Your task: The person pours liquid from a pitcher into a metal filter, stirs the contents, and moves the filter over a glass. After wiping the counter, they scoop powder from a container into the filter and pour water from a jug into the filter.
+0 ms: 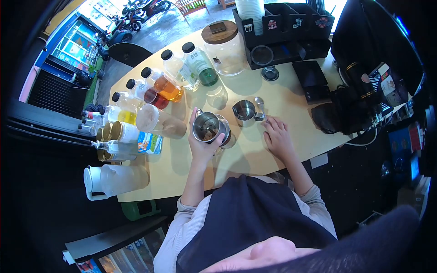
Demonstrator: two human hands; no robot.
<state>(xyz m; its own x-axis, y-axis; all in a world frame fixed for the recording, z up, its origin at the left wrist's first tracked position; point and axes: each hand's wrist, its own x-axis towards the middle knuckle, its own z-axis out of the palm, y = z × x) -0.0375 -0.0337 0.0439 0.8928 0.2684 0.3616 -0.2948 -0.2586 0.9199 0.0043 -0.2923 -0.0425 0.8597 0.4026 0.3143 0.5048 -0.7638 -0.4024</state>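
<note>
My left hand (203,150) is wrapped round a steel cup (199,122), thumb on the near side and fingers on the far side. Its open top faces me, with brown contents (209,131) inside. Partly hidden behind the cup, at its right, stands a glass (231,138) with something brown in it. My right hand (278,136) lies on the table with fingers stretched out. Its fingertips are right at the handle end of a spoon (259,102). Left of the spoon stands a small steel pitcher (244,110), its handle pointing toward my right hand.
Bottles of coloured liquid (167,88) curve along the table's left edge, with a tub of brown powder (160,122), a carton (150,143) and a white jug (116,180). A wooden-lidded jar (225,50) and a black organiser (284,34) stand at the back. Black equipment (350,104) fills the right.
</note>
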